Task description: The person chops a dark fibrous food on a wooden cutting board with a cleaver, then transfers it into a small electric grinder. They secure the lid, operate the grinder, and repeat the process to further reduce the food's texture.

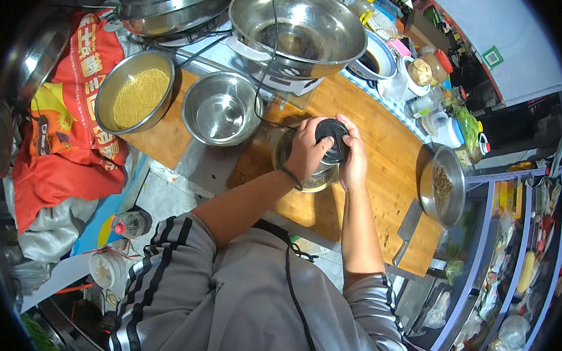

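Observation:
Both of my hands grip a round black lid or cap (332, 137) above the wooden cutting board. My left hand (306, 148) has its thumb across the black part; my right hand (355, 155) holds its right edge with the fingers. Under them stands a round, shiny metal-rimmed vessel (315, 182), mostly hidden by my hands. A black cord runs from the top of the view to this spot. Just left of it is a stainless steel bowl (222, 108), and farther left a steel bowl (100, 106) holds small yellow grains.
A large steel pot (299, 62) sits on a white appliance behind the wooden board (376, 180). A cleaver (409, 223) and a steel bowl (459, 190) with brown crumbly contents lie at the board's right end. Jars (440, 67) line the back right. A red bag (48, 192) lies left.

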### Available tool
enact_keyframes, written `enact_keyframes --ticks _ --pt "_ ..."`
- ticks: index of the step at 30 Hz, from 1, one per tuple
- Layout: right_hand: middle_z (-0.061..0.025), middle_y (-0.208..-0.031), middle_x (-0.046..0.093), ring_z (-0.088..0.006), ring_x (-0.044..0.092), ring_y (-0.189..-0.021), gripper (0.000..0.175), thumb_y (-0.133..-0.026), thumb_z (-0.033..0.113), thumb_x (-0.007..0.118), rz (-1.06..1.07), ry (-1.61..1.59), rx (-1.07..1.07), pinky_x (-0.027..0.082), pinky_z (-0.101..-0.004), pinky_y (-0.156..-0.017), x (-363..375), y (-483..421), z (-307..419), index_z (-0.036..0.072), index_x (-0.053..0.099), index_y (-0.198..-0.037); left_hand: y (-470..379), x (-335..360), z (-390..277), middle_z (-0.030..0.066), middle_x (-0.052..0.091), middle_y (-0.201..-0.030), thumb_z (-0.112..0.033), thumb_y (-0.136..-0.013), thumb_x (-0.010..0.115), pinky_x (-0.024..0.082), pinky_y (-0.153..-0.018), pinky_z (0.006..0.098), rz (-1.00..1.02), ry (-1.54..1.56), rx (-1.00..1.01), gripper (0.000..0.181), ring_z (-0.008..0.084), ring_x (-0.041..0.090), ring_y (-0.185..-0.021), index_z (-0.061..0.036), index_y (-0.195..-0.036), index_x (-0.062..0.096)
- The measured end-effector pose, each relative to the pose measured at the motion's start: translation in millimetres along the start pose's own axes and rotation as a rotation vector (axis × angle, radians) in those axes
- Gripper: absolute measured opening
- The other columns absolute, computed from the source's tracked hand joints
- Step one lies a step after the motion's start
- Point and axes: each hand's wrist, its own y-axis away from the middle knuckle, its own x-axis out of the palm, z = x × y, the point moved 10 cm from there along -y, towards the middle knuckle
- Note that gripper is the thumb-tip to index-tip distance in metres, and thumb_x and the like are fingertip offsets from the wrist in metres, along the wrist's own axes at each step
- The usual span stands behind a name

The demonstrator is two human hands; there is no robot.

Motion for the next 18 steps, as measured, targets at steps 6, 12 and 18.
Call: enact_keyframes --ticks 6,12,18 --pt "-0.0150 -0.126 0.049 -0.0239 0.044 -0.119 0.050 -0.080 0.013 0.036 0.014 -0.038 0.006 0.030 -0.0327 -0.104 2.4 0.7 2.2 -0.004 0.045 -0.126 0.8 -0.1 -0.7 0.0164 0.050 -0.116 -0.016 -0.079 0.060 0.037 -0.096 0.0362 0.015 -0.002 -0.014 0.043 0.0286 0.048 -0.111 -0.0027 -0.119 0.050" --pt "-0.0151 -0.128 0.048 -0.0240 0.043 -0.121 0.051 -0.079 0.009 0.037 0.019 -0.014 0.003 0.030 -0.0322 -0.105 1.1 2.0 2.2 -0.003 0.045 -0.128 0.7 -0.3 2.9 0.0151 0.050 -0.118 -0.020 -0.084 0.054 0.036 -0.097 0.0347 0.009 0.066 -0.032 0.038 0.0270 0.049 -0.112 -0.0041 -0.119 0.051" --pt "-0.0154 -0.128 0.048 -0.0226 0.046 -0.119 0.051 -0.079 0.006 0.036 0.041 0.030 -0.022 0.033 -0.0315 -0.103 0.2 1.1 0.9 -0.003 0.045 -0.129 1.5 -0.3 10.9 0.0165 0.050 -0.117 -0.023 -0.082 0.056 0.036 -0.097 0.0364 -0.023 0.051 -0.020 0.040 0.0293 0.048 -0.111 -0.0039 -0.118 0.051"
